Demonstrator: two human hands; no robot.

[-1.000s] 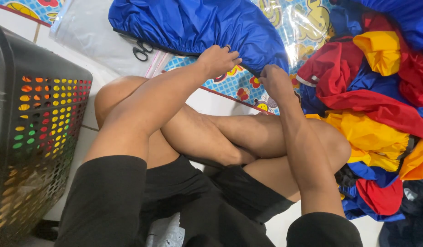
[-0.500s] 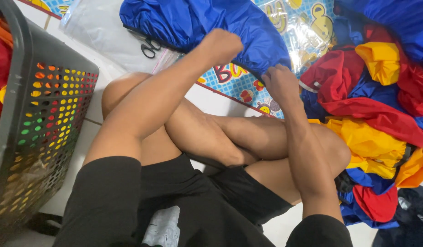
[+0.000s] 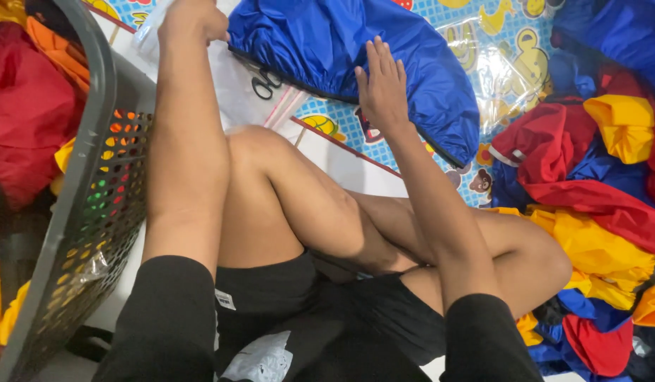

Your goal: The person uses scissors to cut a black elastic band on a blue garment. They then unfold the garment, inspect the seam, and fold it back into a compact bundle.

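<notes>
One blue garment (image 3: pixel 341 56) spread on the play mat (image 3: pixel 511 49), near its top edge, under the flat, open-fingered right hand (image 3: pixel 380 85). Left hand (image 3: pixel 193 18) curled closed on one clear plastic bag (image 3: pixel 154 32). One pair of scissors (image 3: pixel 265 81) just beside; one grey basket (image 3: pixel 94 212) at left.

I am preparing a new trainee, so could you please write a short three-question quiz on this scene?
1. True or false: the right hand lies flat on the shiny blue fabric garment.
2. Which small tool lies on the clear plastic sheet between the two arms?
A. black-handled scissors
B. a stapler
C. a brush
3. What does the left hand grip, near the dark perforated plastic basket?

Key: 1 true; 2 A; 3 an edge of the clear plastic sheet, as far as can be seen.
</notes>
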